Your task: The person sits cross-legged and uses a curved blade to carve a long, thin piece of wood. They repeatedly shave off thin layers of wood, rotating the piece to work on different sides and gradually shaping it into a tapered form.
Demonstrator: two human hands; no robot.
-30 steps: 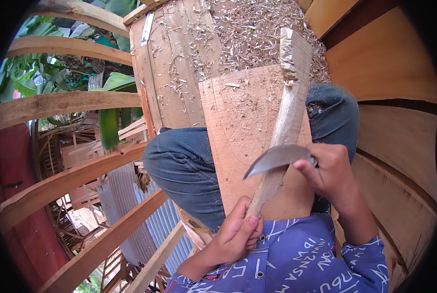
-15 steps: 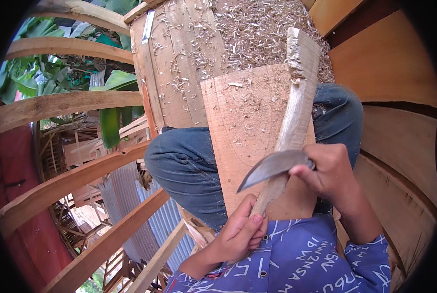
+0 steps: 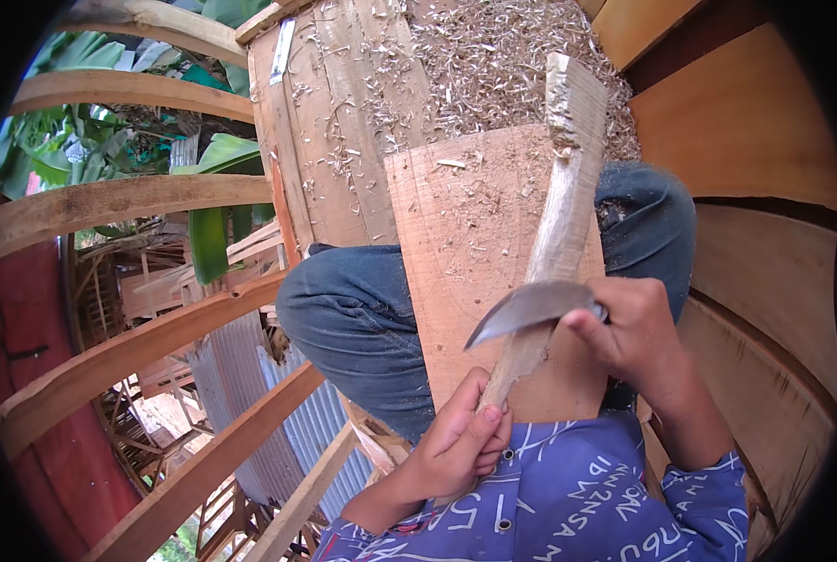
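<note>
A long piece of wood (image 3: pixel 568 211), rough and partly carved, slants up and away from my body over a flat board (image 3: pixel 475 272) lying across my lap. My left hand (image 3: pixel 462 440) is wrapped round its narrow near end, close to my shirt. My right hand (image 3: pixel 636 332) grips a curved knife (image 3: pixel 537 311), its handle mostly hidden in the fist. The broad grey blade lies across the wood a little beyond my left hand, its tip pointing left. Beside the blade, the wood's edge looks jagged.
Wood shavings (image 3: pixel 493 70) cover the plank floor (image 3: pixel 344 169) beyond the board. Wooden slats (image 3: pixel 138 206) form an open railing on my left, with banana leaves and corrugated sheets (image 3: pixel 250 403) outside it. Wooden panels (image 3: pixel 746 117) stand close on my right.
The knife and my right hand have shifted slightly right and away from my left hand. The wood's far end has tilted a little left. My left hand keeps its hold.
</note>
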